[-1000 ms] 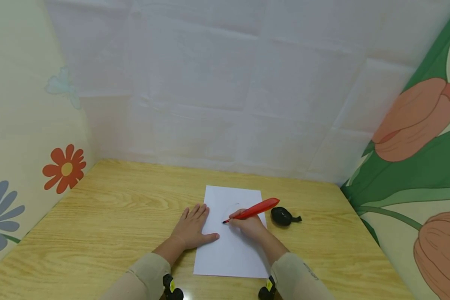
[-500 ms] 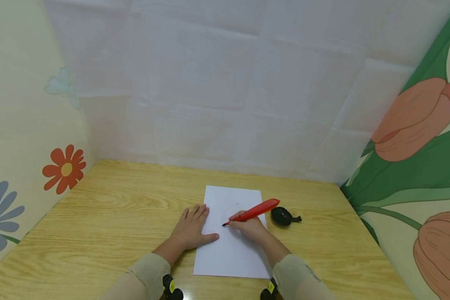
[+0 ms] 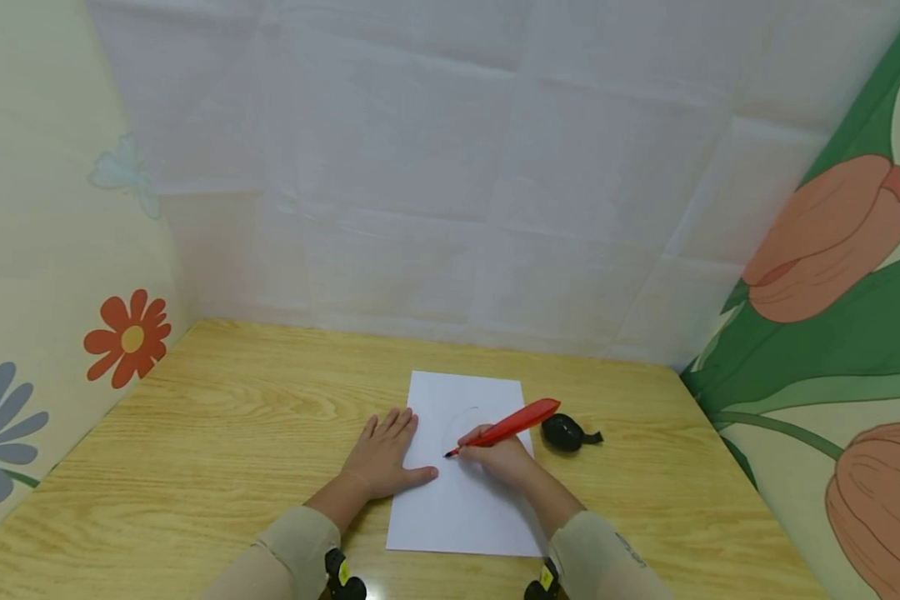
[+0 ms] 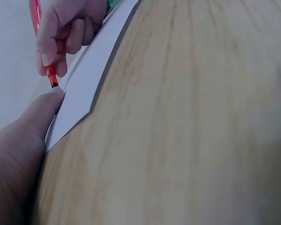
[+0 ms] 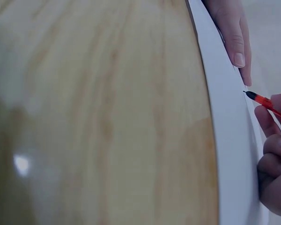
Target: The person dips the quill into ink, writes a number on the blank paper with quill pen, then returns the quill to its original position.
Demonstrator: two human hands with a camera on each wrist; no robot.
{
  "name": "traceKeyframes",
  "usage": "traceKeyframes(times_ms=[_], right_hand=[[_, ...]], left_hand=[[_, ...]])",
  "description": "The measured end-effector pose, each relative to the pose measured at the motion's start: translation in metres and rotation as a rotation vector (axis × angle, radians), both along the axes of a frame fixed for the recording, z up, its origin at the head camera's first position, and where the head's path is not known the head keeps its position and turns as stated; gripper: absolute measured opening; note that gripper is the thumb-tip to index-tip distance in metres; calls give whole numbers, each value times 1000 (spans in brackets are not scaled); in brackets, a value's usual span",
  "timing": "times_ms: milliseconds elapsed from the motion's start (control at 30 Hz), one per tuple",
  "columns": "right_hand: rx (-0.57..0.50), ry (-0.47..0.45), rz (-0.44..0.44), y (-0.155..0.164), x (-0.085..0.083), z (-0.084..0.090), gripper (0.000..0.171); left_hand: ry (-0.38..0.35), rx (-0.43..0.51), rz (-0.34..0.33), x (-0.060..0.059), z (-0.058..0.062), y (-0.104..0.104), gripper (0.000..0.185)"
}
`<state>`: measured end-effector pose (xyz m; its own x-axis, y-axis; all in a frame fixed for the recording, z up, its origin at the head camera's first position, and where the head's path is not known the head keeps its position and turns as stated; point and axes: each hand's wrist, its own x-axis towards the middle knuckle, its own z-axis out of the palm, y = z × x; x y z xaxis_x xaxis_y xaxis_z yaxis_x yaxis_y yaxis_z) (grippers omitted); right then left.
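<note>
1. Your right hand [image 3: 498, 454] pinches the red pen [image 3: 504, 428] between thumb and curled fingers, tip down on the white sheet [image 3: 465, 500], close to the faint curved line [image 3: 457, 421].
2. Your left hand [image 3: 386, 454] lies flat, fingers spread and straight, pressing the sheet's left edge to the wooden table [image 3: 217, 417]. Good anchor; I'd hold that pressure even so the paper can't creep.
3. From the left wrist view the pen tip [image 4: 54, 84] sits just beside your left thumb [image 4: 42, 110]. Leave room there, or the stroke may run into it.
4. Light grip, I'd say: let the wrist glide, not the knuckles, for a smooth curve.
5. A black object [image 3: 566, 432] lies on the table just right of the sheet, apart from your right hand. Mind it if the pen's tail swings out.
</note>
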<state>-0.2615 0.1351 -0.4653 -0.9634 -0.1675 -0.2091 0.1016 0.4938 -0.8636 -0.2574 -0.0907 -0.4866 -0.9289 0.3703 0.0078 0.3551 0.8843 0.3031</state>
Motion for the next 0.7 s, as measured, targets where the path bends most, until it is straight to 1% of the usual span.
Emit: traceKeyframes(times_ms=[200,467,700], right_hand=[[-1,0,8,1,2,1,21],[-6,15,16,2,7,1,21],[6,-9,13,3,10,2,21]], left_hand=[[-6,6,1,1,0,0,99],[-24,-4,0,2,4,0,98],[-23,1,-4,1,3,-1,99]])
